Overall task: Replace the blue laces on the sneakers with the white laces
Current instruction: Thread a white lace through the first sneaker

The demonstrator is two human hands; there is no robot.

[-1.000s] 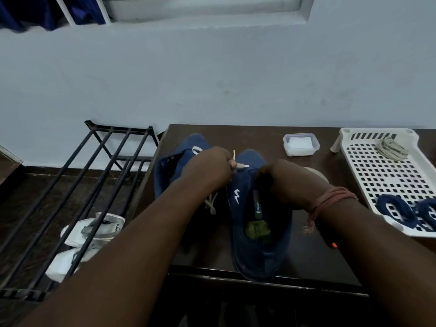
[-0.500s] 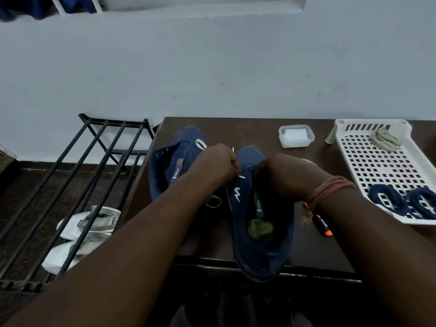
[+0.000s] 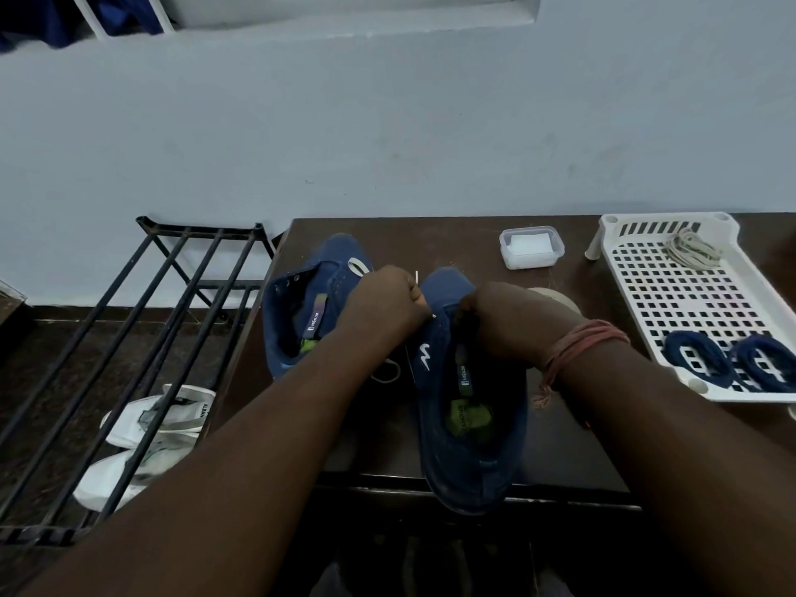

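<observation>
Lace tip and eyelet were the relation your next move turned on. Your left hand (image 3: 385, 303) had its fingers curled tight, pinching the thin white shoelace (image 3: 417, 278), whose stiff end stood up just above your knuckles. Immediately right of that pinch lay the navy-blue fabric sneaker with the white zigzag logo (image 3: 469, 407), long axis running from its toe near your hands back toward you, heel at the table edge. Your left hand was therefore the nearer one for threading. Further right, your right hand (image 3: 502, 325) curled over the sneaker's upper; I could not tell what its fingers gripped. The sneaker looked soft, open-mouthed and largely unlaced, with a green insole label.
</observation>
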